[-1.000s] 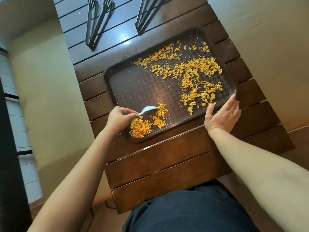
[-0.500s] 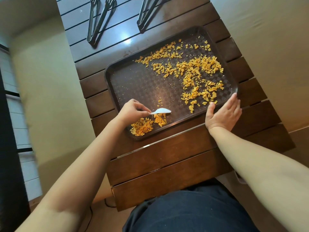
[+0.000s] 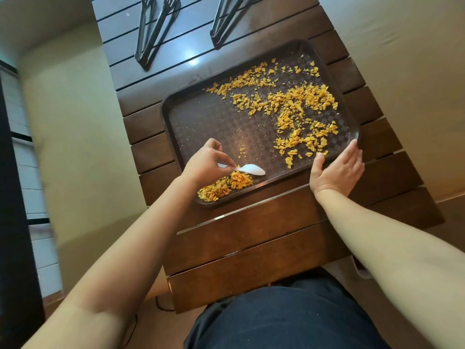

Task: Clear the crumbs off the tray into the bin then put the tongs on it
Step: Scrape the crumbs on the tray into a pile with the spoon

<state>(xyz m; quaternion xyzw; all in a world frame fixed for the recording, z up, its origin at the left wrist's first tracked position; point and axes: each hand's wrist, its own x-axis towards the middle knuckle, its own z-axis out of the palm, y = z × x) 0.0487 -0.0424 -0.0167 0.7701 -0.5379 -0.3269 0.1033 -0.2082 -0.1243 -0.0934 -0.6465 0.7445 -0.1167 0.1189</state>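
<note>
A dark brown tray (image 3: 201,122) lies on a slatted wooden table. Orange crumbs (image 3: 299,107) are scattered over its far and right parts, and a small heap of crumbs (image 3: 224,185) sits in the near left corner. My left hand (image 3: 203,163) pinches a white plastic spoon (image 3: 251,169), its bowl resting on the tray just beside the heap. My right hand (image 3: 337,170) lies flat, fingers apart, against the tray's near right rim. Two pairs of metal tongs (image 3: 153,28) (image 3: 226,16) lie on the table beyond the tray. No bin is in view.
The table (image 3: 251,235) is narrow, with beige floor on both sides. My dark-trousered lap (image 3: 276,321) is at its near end. A dark frame with white tiles runs along the left edge.
My left hand has swept the spoon rightward along the tray's near edge, pushing loose crumbs into the corner heap. My right hand has stayed on the rim.
</note>
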